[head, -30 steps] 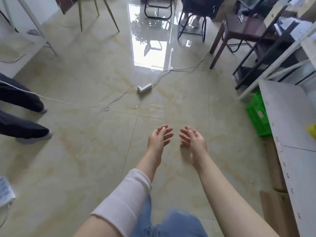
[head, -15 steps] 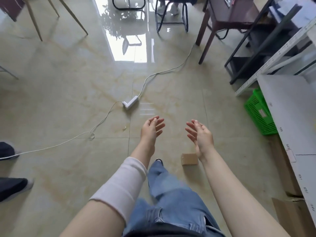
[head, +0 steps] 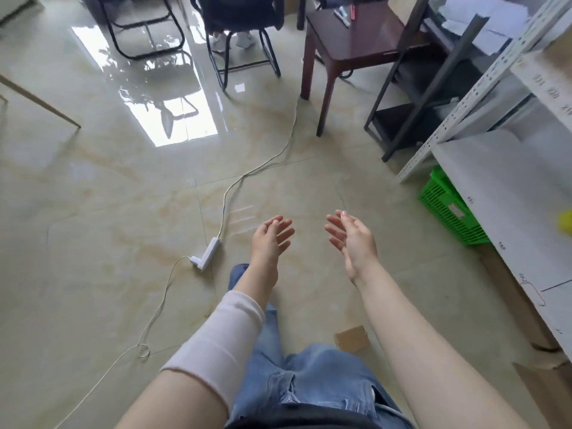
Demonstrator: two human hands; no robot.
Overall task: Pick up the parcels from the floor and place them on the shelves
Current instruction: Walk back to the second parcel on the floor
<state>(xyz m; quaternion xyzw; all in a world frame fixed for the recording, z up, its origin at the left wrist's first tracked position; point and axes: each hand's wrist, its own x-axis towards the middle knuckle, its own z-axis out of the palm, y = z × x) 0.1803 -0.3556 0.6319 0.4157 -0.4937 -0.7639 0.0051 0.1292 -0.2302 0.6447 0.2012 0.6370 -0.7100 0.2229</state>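
A small brown cardboard parcel lies on the tiled floor close to my legs, partly hidden by my right forearm. My left hand and my right hand are held out in front of me above the floor, palms facing each other, fingers apart, both holding nothing. They hover well ahead of the parcel. The white shelf board of the shelving unit runs along the right side, with a yellow thing on it at the frame's edge.
A green plastic basket sits under the shelf. A white power strip and its cable cross the floor left of my hands. A dark wooden table, black chairs and a black rack stand at the back. Cardboard lies at lower right.
The view has swung and moved forward; the power strip and parcel now appear lower and closer. My hands have spread wider apart and stay empty. The other person's feet at the left are out of view.
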